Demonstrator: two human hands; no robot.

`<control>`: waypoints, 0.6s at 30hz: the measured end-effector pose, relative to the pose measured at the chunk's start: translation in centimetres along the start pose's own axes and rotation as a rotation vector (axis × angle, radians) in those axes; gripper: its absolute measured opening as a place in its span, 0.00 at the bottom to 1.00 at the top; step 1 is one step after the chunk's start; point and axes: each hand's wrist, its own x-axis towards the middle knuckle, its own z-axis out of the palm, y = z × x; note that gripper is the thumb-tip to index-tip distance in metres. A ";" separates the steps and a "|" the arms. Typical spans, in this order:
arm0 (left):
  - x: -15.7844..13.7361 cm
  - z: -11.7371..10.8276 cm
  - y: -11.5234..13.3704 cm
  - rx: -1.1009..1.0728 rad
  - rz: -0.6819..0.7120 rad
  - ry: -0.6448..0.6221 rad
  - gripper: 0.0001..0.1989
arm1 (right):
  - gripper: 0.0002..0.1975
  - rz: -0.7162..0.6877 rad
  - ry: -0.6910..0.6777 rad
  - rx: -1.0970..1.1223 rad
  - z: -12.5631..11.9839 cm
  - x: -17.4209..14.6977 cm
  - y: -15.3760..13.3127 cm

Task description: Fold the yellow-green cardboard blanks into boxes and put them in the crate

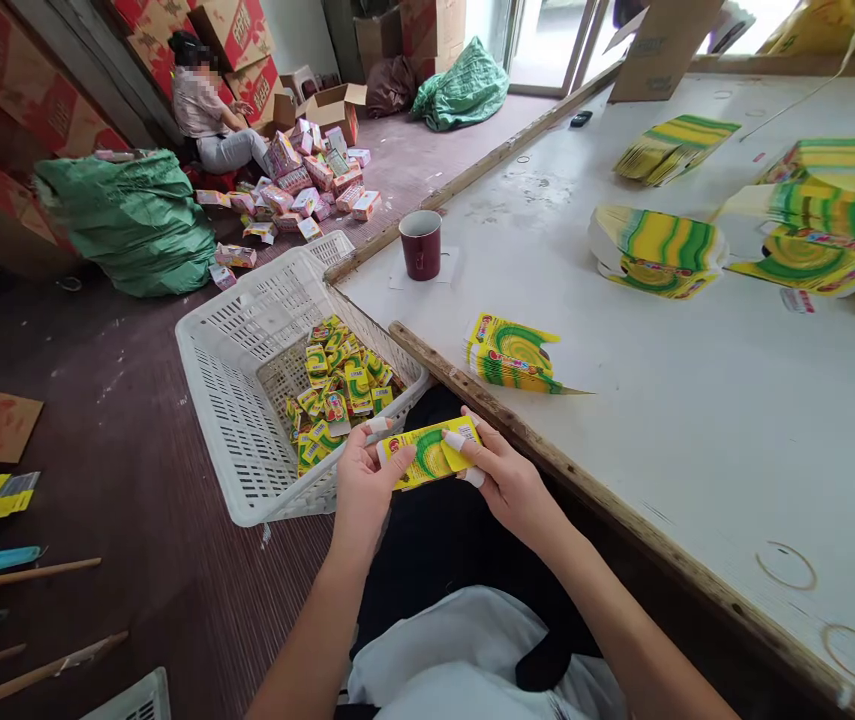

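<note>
Between my two hands is a small yellow and green printed carton [431, 455], held over my lap by the table edge. My left hand [367, 475] grips its left end, thumb on the printed face. At the other end, my right hand [502, 475] has its fingers closed round the carton. White tape wraps several fingertips. Just beyond my left hand stands a white plastic basket [228, 400] with many yellow cartons [356, 385] lying in it. A fanned stack of flat carton blanks [513, 355] rests on the table near its wooden edge.
The white table [697, 430] with a wooden rim [517, 435] fills the right. On it are a maroon mug [421, 245], more carton stacks [659, 250] and a cardboard box [659, 50]. A seated person [209, 110] is behind scattered pink boxes [314, 180]. A green sack [127, 220] stands left.
</note>
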 end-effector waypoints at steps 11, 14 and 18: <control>-0.8 -0.1 -0.4 -0.052 -0.036 -0.009 0.34 | 0.09 0.011 -0.131 0.093 -2.2 0.4 0.0; -0.8 -0.2 -0.3 -0.057 -0.030 -0.004 0.34 | 0.07 -0.002 -0.157 0.111 -2.1 0.3 -0.2; -0.5 -0.4 -0.1 -0.080 -0.017 -0.008 0.33 | 0.09 -0.001 -0.126 0.100 -1.6 0.5 -0.5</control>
